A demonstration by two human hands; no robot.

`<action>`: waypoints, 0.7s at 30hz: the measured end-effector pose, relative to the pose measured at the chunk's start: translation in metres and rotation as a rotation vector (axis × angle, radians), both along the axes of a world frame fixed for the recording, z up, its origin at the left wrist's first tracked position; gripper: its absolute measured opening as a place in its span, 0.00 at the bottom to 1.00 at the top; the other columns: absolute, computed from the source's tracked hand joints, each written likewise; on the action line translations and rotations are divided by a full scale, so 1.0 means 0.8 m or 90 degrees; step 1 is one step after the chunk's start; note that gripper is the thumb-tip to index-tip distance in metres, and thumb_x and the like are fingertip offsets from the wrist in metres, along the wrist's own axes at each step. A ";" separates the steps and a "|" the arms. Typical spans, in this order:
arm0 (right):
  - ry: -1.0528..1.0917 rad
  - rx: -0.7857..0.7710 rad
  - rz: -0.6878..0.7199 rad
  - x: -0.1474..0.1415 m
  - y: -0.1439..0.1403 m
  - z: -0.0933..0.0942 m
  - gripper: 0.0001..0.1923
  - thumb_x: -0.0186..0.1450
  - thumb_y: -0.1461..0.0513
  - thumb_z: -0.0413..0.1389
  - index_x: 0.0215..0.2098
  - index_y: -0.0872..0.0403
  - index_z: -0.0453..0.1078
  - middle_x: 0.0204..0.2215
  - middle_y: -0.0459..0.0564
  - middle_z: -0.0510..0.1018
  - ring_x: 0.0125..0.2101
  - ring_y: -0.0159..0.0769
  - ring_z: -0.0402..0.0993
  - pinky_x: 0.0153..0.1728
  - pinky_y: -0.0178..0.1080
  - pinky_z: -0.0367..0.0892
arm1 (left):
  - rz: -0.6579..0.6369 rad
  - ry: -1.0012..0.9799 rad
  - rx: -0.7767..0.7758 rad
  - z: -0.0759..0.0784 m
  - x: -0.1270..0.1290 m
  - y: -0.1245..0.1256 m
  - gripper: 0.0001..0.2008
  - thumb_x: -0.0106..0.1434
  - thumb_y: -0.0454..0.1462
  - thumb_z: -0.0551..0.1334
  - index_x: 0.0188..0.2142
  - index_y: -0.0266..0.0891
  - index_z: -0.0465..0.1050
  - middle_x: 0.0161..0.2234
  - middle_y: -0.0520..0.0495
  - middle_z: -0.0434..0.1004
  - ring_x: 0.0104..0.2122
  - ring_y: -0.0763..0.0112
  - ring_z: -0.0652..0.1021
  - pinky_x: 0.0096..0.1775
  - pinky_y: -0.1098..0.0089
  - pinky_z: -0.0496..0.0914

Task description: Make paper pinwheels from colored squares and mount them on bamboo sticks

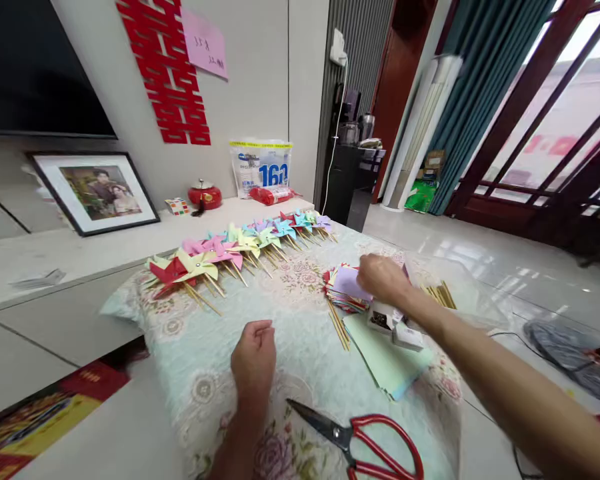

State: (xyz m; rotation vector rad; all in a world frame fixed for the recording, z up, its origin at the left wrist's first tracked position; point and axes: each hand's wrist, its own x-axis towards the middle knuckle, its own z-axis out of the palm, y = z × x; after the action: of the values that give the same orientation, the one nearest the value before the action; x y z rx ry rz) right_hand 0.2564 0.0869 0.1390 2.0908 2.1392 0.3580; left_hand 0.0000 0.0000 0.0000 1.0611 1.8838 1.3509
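My right hand (384,279) reaches across the table, its fingers curled down at the edge of a purple sheet of paper (349,283). That sheet lies on a stack of coloured paper (351,304); the fingertips are partly hidden. Nearer to me, my left hand (254,357) hovers over the cloth with loosely curled fingers and nothing visible in them. Scissors (336,433) with red handles lie just right of my left forearm. Several thin wooden sticks (339,327) rest below the stack. Paper pinwheels (200,263) on sticks line the table's far edge.
Small white boxes (407,337) stand on light green paper sheets (385,360) under my right forearm. A clear plastic bag (473,297) with more sticks sits at the right edge. Behind, a ledge (100,250) carries a framed photo (97,190), a red pot (205,196) and a printed bag (261,167).
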 end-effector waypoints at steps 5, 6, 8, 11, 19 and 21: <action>-0.019 0.013 -0.076 0.056 0.053 0.039 0.17 0.66 0.68 0.52 0.50 0.67 0.76 0.45 0.74 0.81 0.47 0.55 0.81 0.42 0.42 0.73 | -0.001 0.018 -0.008 0.003 0.003 0.001 0.12 0.55 0.44 0.58 0.35 0.44 0.74 0.29 0.48 0.81 0.32 0.59 0.80 0.36 0.65 0.68; -0.021 0.012 -0.088 0.063 0.060 0.041 0.18 0.66 0.69 0.53 0.51 0.68 0.76 0.45 0.75 0.81 0.48 0.56 0.80 0.42 0.43 0.73 | -0.001 0.025 -0.011 0.004 0.003 0.001 0.12 0.55 0.44 0.58 0.35 0.44 0.74 0.28 0.48 0.81 0.32 0.59 0.80 0.35 0.65 0.68; -0.023 0.002 -0.103 0.073 0.069 0.040 0.17 0.65 0.69 0.56 0.51 0.66 0.76 0.45 0.74 0.81 0.48 0.55 0.80 0.43 0.44 0.72 | -0.002 0.039 -0.016 0.005 0.003 0.001 0.11 0.55 0.43 0.57 0.36 0.44 0.74 0.28 0.49 0.81 0.31 0.60 0.79 0.35 0.65 0.68; -0.025 -0.013 -0.103 0.078 0.073 0.038 0.15 0.65 0.68 0.58 0.49 0.64 0.78 0.44 0.72 0.82 0.46 0.54 0.80 0.43 0.44 0.71 | -0.005 0.048 -0.019 0.007 0.004 0.000 0.11 0.55 0.42 0.57 0.36 0.44 0.74 0.28 0.49 0.81 0.31 0.60 0.79 0.35 0.66 0.68; 0.009 0.015 0.028 0.031 0.007 0.027 0.13 0.71 0.62 0.52 0.47 0.61 0.75 0.44 0.67 0.81 0.42 0.49 0.79 0.35 0.40 0.63 | -0.009 0.043 -0.009 0.010 0.005 -0.001 0.10 0.55 0.42 0.58 0.36 0.44 0.74 0.29 0.48 0.82 0.33 0.60 0.80 0.38 0.65 0.69; 0.034 -0.011 0.065 0.016 -0.026 0.009 0.09 0.69 0.63 0.54 0.44 0.58 0.75 0.41 0.61 0.83 0.39 0.44 0.79 0.32 0.38 0.61 | -0.009 0.039 -0.004 0.008 0.005 -0.001 0.10 0.55 0.42 0.58 0.35 0.44 0.74 0.29 0.48 0.82 0.33 0.60 0.80 0.38 0.66 0.69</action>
State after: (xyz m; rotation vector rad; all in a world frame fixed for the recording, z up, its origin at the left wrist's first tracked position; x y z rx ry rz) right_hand 0.2690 0.0659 0.1460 2.0088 2.2764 0.2975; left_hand 0.0041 -0.0010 0.0068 1.1223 1.9193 1.3168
